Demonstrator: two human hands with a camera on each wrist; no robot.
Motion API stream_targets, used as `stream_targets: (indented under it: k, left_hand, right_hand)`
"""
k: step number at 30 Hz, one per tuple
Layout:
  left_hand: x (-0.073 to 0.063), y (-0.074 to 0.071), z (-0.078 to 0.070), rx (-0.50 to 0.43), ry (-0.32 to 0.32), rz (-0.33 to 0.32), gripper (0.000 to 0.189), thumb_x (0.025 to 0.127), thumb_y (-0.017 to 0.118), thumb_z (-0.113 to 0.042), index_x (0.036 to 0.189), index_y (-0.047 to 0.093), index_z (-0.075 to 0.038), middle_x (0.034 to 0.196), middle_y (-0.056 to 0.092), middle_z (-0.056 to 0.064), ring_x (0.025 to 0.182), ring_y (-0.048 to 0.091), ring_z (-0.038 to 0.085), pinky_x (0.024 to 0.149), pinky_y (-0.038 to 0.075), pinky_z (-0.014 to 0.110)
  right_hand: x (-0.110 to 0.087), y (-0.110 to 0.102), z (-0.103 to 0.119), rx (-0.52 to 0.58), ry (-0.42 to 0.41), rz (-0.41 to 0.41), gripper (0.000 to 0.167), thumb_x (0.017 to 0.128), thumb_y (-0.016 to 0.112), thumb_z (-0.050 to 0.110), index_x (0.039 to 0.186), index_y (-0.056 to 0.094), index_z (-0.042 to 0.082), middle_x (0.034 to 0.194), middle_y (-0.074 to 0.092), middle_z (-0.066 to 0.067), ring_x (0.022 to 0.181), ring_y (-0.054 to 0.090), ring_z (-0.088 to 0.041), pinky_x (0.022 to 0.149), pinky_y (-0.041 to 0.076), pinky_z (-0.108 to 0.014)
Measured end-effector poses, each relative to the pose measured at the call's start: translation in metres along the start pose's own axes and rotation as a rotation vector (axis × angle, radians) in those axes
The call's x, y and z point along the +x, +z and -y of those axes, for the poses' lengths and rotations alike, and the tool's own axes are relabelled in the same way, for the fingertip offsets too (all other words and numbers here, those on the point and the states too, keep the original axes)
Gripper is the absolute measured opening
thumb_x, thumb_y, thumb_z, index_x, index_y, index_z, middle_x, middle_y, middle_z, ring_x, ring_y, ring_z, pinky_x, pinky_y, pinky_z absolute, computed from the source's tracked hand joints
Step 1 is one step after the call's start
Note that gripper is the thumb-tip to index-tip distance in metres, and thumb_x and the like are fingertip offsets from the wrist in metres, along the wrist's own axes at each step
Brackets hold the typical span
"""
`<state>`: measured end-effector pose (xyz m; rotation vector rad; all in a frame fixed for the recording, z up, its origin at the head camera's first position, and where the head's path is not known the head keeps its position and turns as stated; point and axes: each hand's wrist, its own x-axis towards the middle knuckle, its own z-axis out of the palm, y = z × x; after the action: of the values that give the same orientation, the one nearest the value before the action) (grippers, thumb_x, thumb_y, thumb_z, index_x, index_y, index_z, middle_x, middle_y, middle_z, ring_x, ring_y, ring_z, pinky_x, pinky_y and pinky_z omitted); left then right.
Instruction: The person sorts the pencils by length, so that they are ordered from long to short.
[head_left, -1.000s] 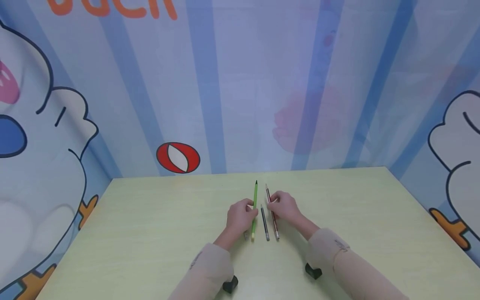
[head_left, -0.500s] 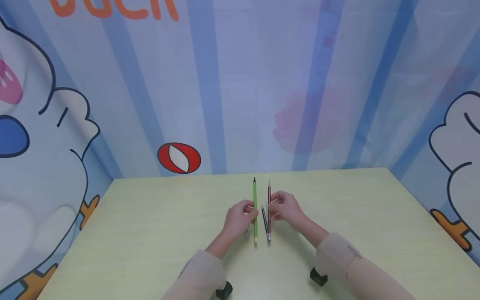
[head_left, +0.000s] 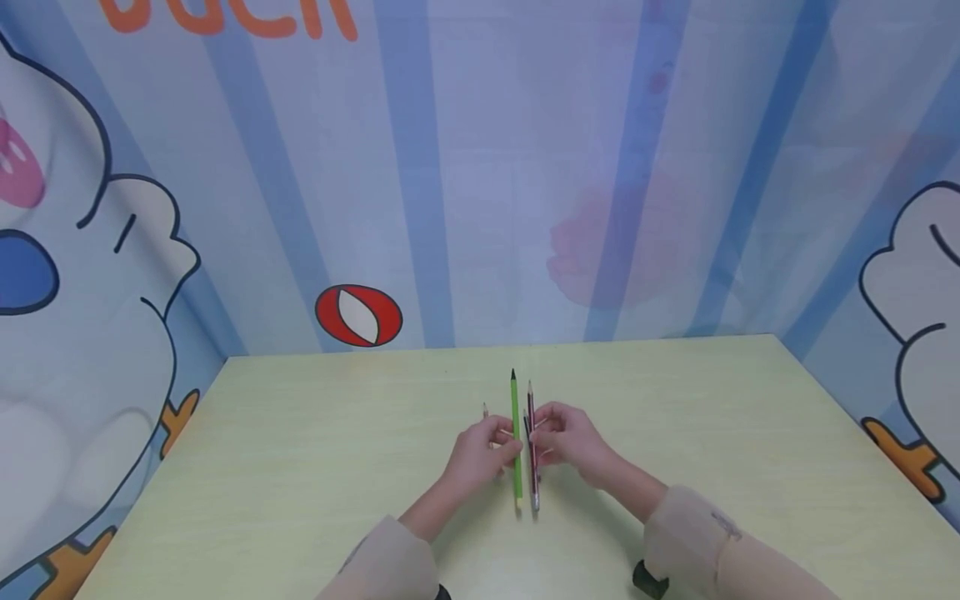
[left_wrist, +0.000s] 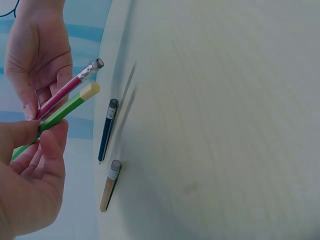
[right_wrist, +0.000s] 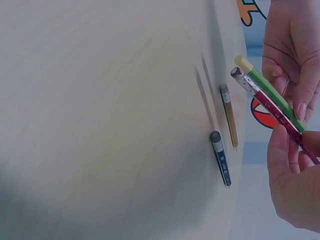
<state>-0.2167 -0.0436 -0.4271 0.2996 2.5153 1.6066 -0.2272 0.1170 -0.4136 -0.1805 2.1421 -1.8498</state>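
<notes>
Between the thumb and fingers of the left hand, a green pencil is pinched, its black tip pointing ahead of the fingers and its pale yellow end back toward the person. Just to the right of those fingers, the right hand pinches a dark red pencil in the same way, with a silver band and a dark eraser on the end nearer the person. Both held pencils are raised off the counter, nearly parallel, the red one just beside the green one, and two thin shadows fall on the surface near the fingers.

Beneath the right fingers, a short dark blue pencil lies on the counter; from the head it is mostly hidden behind the red one. Under the left fingers lies a short brown pencil, its tip showing just beyond the knuckles. Each has a silver band and a dark eraser, and the two lie apart.

Behind the fingers, light sleeves cover both forearms. Past the fingers, beyond the far edge of the counter, a blue striped backdrop hangs, with a red and white ball printed to the left.
</notes>
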Motion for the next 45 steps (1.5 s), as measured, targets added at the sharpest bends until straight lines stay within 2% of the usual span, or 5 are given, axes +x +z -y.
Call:
stream_targets:
  k: [19, 25, 31, 40, 45]
  left_hand:
    - [-0.021, 0.001, 0.005, -0.006, -0.038, 0.047, 0.023, 0.082, 0.059, -0.013, 0.103, 0.055, -0.005, 0.089, 0.062, 0.008, 0.064, 0.059, 0.011, 0.055, 0.049, 0.024]
    - [-0.027, -0.007, 0.011, -0.011, -0.045, 0.064, 0.025, 0.083, 0.059, -0.013, 0.105, 0.054, -0.004, 0.088, 0.062, 0.006, 0.065, 0.059, 0.010, 0.055, 0.049, 0.024]
    - [-0.032, -0.037, 0.022, 0.017, -0.047, 0.002, 0.027, 0.083, 0.058, -0.013, 0.107, 0.053, 0.000, 0.087, 0.062, 0.008, 0.067, 0.061, 0.012, 0.055, 0.048, 0.026]
    - [-0.027, -0.095, 0.041, 0.159, -0.143, -0.208, 0.027, 0.082, 0.060, -0.013, 0.107, 0.058, -0.003, 0.085, 0.063, 0.006, 0.063, 0.061, 0.011, 0.062, 0.047, 0.025]
    - [-0.028, -0.124, 0.049, 0.220, -0.185, -0.271, 0.032, 0.082, 0.059, -0.013, 0.112, 0.058, -0.001, 0.088, 0.063, 0.009, 0.064, 0.062, 0.012, 0.061, 0.047, 0.024]
  right_hand:
    - [-0.011, 0.009, -0.005, -0.001, 0.029, 0.050, 0.024, 0.081, 0.054, -0.001, 0.103, 0.047, -0.007, 0.077, 0.055, -0.005, 0.064, 0.059, -0.014, 0.062, 0.052, -0.032]
    - [-0.014, 0.013, -0.007, 0.005, 0.036, 0.079, 0.026, 0.081, 0.053, -0.002, 0.105, 0.045, -0.010, 0.077, 0.054, -0.005, 0.063, 0.058, -0.014, 0.062, 0.052, -0.031]
    - [-0.019, 0.016, -0.008, 0.022, 0.034, 0.104, 0.026, 0.081, 0.054, -0.003, 0.103, 0.044, -0.010, 0.075, 0.054, -0.003, 0.061, 0.056, -0.013, 0.061, 0.052, -0.032]
    - [-0.021, 0.019, -0.011, 0.035, 0.028, 0.122, 0.026, 0.080, 0.054, -0.002, 0.103, 0.045, -0.009, 0.074, 0.055, -0.002, 0.062, 0.056, -0.013, 0.060, 0.052, -0.031]
    - [-0.022, 0.021, -0.011, 0.033, 0.029, 0.127, 0.024, 0.080, 0.054, -0.001, 0.102, 0.046, -0.008, 0.073, 0.055, -0.001, 0.062, 0.056, -0.012, 0.060, 0.052, -0.031]
